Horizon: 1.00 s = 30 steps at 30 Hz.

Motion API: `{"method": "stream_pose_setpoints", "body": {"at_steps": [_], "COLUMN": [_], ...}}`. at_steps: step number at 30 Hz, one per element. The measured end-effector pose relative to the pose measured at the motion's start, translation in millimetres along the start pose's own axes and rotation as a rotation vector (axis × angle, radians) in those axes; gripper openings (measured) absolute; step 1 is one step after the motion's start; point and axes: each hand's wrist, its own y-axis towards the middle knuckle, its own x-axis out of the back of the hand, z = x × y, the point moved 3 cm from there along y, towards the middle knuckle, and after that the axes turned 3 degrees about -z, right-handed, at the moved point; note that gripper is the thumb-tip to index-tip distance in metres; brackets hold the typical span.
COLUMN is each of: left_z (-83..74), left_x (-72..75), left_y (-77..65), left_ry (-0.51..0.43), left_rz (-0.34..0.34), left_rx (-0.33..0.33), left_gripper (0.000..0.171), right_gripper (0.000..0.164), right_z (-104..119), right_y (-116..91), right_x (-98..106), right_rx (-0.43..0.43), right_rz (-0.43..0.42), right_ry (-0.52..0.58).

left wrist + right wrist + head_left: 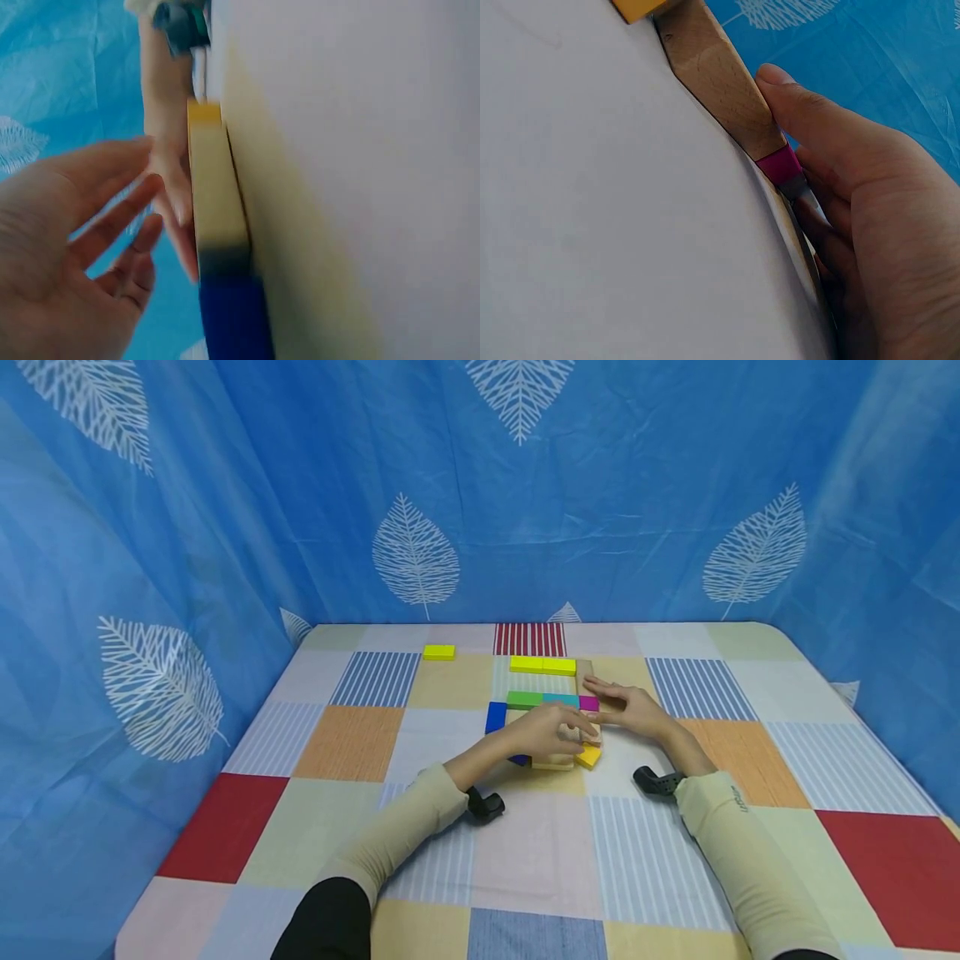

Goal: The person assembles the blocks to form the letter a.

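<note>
Coloured and plain wooden blocks lie together on the patchwork cloth. My left hand (551, 731) hovers over them with fingers loosely bent; the left wrist view shows nothing between the fingers. Blue (496, 717), green (524, 700), teal (561, 699) and magenta (588, 702) blocks edge the group. An orange-yellow block (588, 757) sits at its near right corner, beside a plain block (552, 763). At the right side, my right hand (633, 710) reaches across with extended fingers. Its thumb touches a plain wooden block (724, 82) beside the magenta one. My left hand partly hides the middle.
Beyond the group lie two yellow blocks (543, 666) end to end, with a plain wooden block (584, 672) at their right. Another yellow block (438, 652) lies apart at the far left. Blue leaf-patterned curtains (645, 527) hang behind and beside the table.
</note>
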Motion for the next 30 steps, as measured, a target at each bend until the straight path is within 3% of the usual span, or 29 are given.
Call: {"method": "stream_pose_setpoints", "body": {"at_steps": [6,9,13,18,23,27,30], "left_z": [27.6,52.3,90.3,134.1,168.5,186.4,195.9], "left_x": [36.5,56.2,74.6,91.6,105.5,112.9,114.4], "left_y": [-14.8,-25.4,-41.1,-61.5,-77.8,-88.8,-95.7], "left_ry": [-0.06,-0.077,-0.167,-0.222,-0.197,-0.185,-0.183], "left_rz": [-0.214,-0.357,-0.539,-0.705,-0.754,-0.736,-0.681], "left_rx": [0.064,0.166,0.296,0.383,0.533,0.64,0.694], "left_gripper": [0.026,0.024,0.026,0.032,0.038,0.046,0.05], "right_gripper": [0.065,0.068,0.072,0.073,0.072,0.071,0.071], "right_z": [33.9,21.7,-4.3,-5.4,-7.6,-8.2,-7.4], "right_y": [-7.4,-4.1,1.4,0.6,0.3,2.0,3.6], "right_x": [4.0,1.7,-1.9,-2.7,-4.0,-4.0,-3.3], "right_rx": [-0.041,-0.06,-0.066,-0.052,-0.056,-0.046,-0.039], "right_rz": [0.014,0.009,-0.009,-0.009,-0.01,-0.014,-0.007], "right_ry": [0.004,-0.001,0.001,-0.005,0.009,0.007,-0.012]}}
